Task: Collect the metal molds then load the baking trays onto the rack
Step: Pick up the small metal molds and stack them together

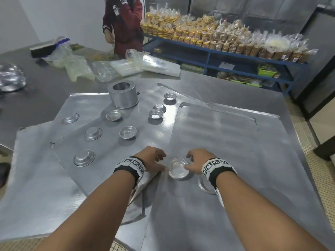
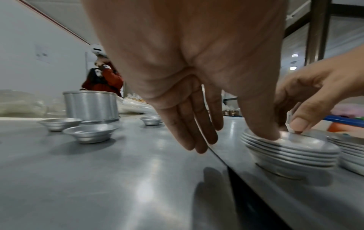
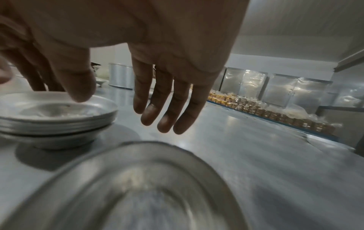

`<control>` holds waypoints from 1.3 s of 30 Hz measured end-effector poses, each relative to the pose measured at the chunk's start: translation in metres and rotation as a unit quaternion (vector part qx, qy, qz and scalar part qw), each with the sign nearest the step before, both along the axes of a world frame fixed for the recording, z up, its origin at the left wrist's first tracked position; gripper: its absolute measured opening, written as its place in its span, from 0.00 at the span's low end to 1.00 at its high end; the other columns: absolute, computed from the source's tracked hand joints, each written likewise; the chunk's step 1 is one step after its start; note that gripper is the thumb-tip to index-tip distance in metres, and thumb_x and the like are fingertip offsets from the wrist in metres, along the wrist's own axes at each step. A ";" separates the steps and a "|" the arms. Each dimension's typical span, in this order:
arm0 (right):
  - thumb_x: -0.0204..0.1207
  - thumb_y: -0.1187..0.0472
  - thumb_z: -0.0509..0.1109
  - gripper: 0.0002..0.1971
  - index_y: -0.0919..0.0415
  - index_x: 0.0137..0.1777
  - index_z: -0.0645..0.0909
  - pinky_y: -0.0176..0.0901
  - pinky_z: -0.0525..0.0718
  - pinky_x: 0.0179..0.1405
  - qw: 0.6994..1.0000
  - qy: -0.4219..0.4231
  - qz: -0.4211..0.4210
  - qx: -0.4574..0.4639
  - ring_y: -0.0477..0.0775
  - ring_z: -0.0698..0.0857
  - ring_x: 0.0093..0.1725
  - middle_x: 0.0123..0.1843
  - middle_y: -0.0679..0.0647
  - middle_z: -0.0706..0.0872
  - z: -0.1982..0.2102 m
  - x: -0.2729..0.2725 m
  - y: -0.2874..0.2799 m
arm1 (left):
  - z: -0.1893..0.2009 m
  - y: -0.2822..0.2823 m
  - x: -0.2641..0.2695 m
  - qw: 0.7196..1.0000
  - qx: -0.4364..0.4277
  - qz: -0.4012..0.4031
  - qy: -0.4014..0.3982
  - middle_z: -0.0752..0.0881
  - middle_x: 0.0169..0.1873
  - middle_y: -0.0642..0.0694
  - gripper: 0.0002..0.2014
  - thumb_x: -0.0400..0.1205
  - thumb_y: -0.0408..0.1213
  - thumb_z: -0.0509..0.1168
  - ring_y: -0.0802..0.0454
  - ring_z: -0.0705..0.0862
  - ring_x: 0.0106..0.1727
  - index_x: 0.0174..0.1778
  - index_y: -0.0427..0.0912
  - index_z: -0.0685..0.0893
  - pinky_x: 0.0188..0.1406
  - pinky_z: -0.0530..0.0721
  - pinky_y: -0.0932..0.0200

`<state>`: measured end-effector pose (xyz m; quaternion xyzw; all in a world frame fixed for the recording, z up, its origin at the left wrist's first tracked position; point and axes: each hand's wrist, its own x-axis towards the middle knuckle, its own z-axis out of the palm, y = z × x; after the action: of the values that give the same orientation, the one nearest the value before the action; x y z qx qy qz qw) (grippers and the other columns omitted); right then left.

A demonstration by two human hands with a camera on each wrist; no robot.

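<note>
A stack of shallow metal molds [image 1: 178, 168] stands on the right baking tray [image 1: 226, 138], between my two hands. My left hand [image 1: 154, 159] is at its left with fingers straight, and its thumb [image 2: 262, 124] presses the stack's rim [image 2: 291, 149]. My right hand [image 1: 196, 163] is at the right, its thumb [image 3: 78, 87] on the rim [image 3: 59, 112] and its fingers [image 3: 165, 118] straight and off the molds. A second stack [image 1: 205, 184] sits under my right wrist. Several single molds [image 1: 128, 132] lie scattered on the middle tray [image 1: 112, 153].
A third flat tray [image 1: 36, 178] overlaps on the left. A tall round tin [image 1: 123, 94] stands at the back of the trays. Plastic bags [image 1: 145, 64] lie beyond. A person in red [image 1: 125, 24] stands at the far side. A blue shelf of bagged goods [image 1: 217, 38] lines the right.
</note>
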<state>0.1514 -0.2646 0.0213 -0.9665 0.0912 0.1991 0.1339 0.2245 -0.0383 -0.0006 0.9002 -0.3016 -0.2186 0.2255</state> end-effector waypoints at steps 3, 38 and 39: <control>0.65 0.38 0.73 0.27 0.46 0.64 0.81 0.50 0.85 0.61 0.999 -0.012 0.034 -0.006 0.54 0.86 0.58 0.62 0.49 0.85 0.003 0.020 0.019 | 0.004 0.026 0.008 0.999 0.021 0.037 -0.016 0.90 0.52 0.50 0.22 0.76 0.50 0.76 0.58 0.84 0.44 0.63 0.44 0.86 0.50 0.80 0.67; 0.65 0.53 0.77 0.40 0.53 0.78 0.67 0.59 0.80 0.65 0.992 -0.044 0.083 -0.081 0.62 0.71 0.71 0.69 0.57 0.72 -0.027 0.221 0.241 | -0.006 0.243 0.127 0.967 0.244 0.075 0.013 0.85 0.48 0.50 0.38 0.42 0.56 0.82 0.48 0.87 0.46 0.49 0.50 0.84 0.44 0.91 0.52; 0.64 0.54 0.77 0.40 0.53 0.77 0.67 0.59 0.81 0.64 0.993 -0.041 0.079 -0.083 0.62 0.72 0.70 0.68 0.57 0.73 -0.028 0.223 0.242 | -0.006 0.245 0.129 0.968 0.241 0.073 0.020 0.84 0.47 0.51 0.38 0.42 0.57 0.82 0.49 0.87 0.46 0.49 0.51 0.83 0.44 0.91 0.52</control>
<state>0.3745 -0.0223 -0.0064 -0.9859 0.0248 0.1608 0.0404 0.3533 0.2062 -0.0071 0.9430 -0.1695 -0.2855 0.0234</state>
